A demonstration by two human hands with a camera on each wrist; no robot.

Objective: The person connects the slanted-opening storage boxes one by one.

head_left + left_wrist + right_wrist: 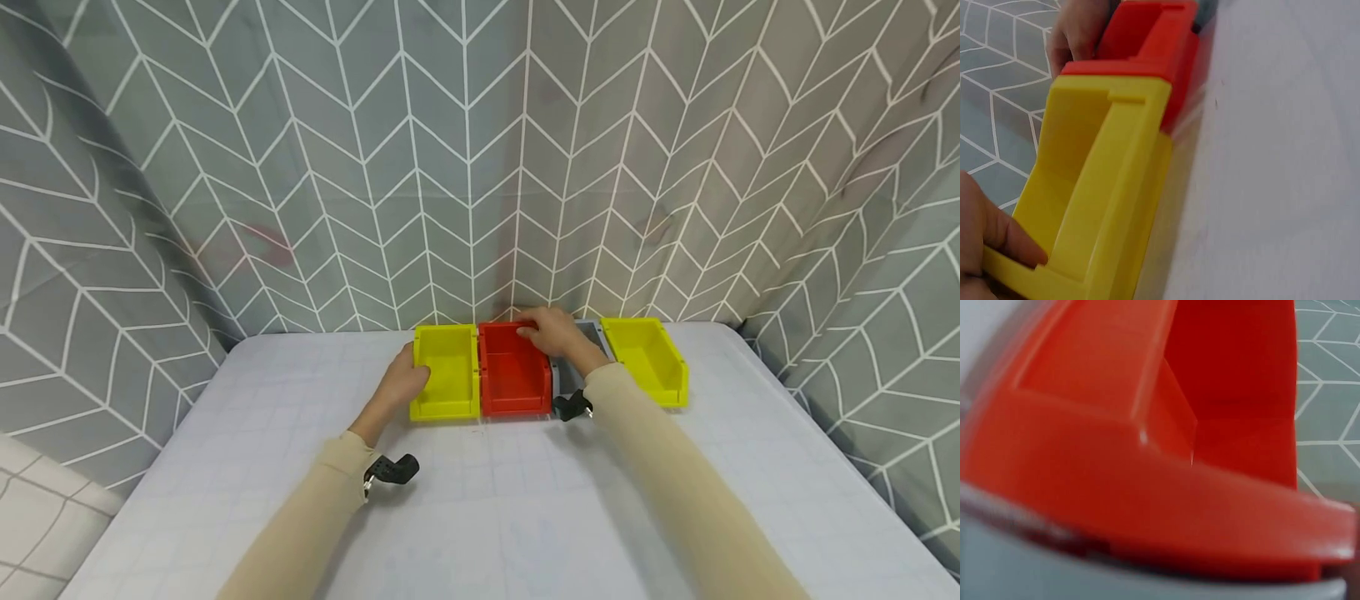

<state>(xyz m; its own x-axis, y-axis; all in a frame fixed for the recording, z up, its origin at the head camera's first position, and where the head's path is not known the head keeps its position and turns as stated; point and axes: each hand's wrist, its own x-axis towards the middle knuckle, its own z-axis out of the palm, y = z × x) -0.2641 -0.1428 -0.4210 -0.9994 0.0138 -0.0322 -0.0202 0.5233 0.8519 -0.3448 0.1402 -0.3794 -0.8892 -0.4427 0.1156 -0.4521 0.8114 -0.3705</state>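
Observation:
Four open-front plastic storage bins stand in a row; from the left, the first is a yellow bin [446,375]. My left hand [401,382] grips its outer side wall, thumb hooked over the rim to the inside, as the left wrist view also shows. Right against it sits a red bin [515,375], their side walls together. My right hand [557,332] holds the red bin at its back right corner, thumb inside and fingers over the back edge. A grey bin [572,377] lies partly hidden under my right hand and wrist. All the bin floors that show are bare.
A second yellow bin [643,358] stands at the right end of the row, slightly angled. The bins are near the back edge of a table with a white cloth [480,517]. A grey curtain [465,167] with white chevron lines hangs directly behind.

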